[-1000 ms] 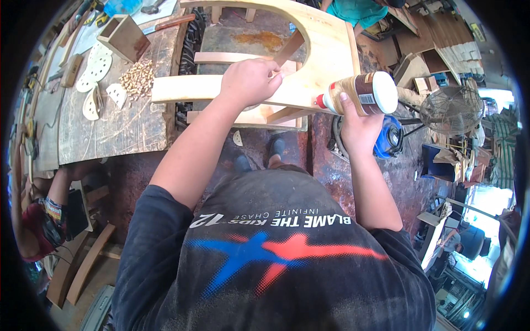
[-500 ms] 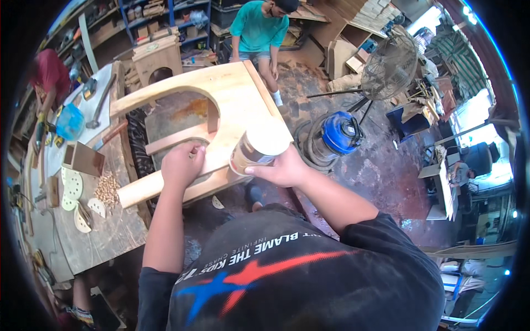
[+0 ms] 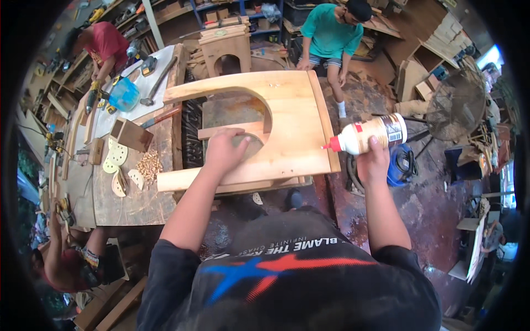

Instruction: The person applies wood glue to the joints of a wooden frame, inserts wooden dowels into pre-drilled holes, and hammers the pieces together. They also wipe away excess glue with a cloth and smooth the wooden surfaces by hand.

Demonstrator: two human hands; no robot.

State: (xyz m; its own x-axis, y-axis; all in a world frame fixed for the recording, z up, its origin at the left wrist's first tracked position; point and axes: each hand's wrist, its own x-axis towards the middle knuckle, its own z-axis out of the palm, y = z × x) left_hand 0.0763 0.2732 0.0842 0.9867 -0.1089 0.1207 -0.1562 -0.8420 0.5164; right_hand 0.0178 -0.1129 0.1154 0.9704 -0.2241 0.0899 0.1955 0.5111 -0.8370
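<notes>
On the left, a co-worker in a red shirt (image 3: pixel 107 45) is seen bent over the far end of a worn wooden bench (image 3: pixel 135 205). On this bench, from left to right, are laid a drill (image 3: pixel 92 99), pale sanding discs (image 3: pixel 115 155) with holes, a clear blue tub (image 3: pixel 125 95), a small wooden box (image 3: pixel 128 135), a heap of wooden pegs (image 3: pixel 149 165) and a hammer (image 3: pixel 157 85). A pale wooden board (image 3: pixel 298 124), cut with a deep rounded opening, is placed flat-side up in the middle, its left end by the bench. The left hand (image 3: pixel 223 151) is held over the board's near strip, fingers curled and thumb set apart toward the opening; whether anything is gripped there cannot be told. Beyond the board, a co-worker in a teal shirt (image 3: pixel 334 34) is seen, head lowered. To the right, a white bottle (image 3: pixel 361 138) is clasped by the right hand (image 3: pixel 374 164), the thumb pressed on its side and the fingers mostly hidden. The bottle is tipped almost level, and its red nozzle (image 3: pixel 333 144) is pointed left at the board's right edge; contact cannot be made out. Farther right, a blue vacuum cleaner (image 3: pixel 398 170) and a large fan (image 3: pixel 455 105) are seen on the floor.
</notes>
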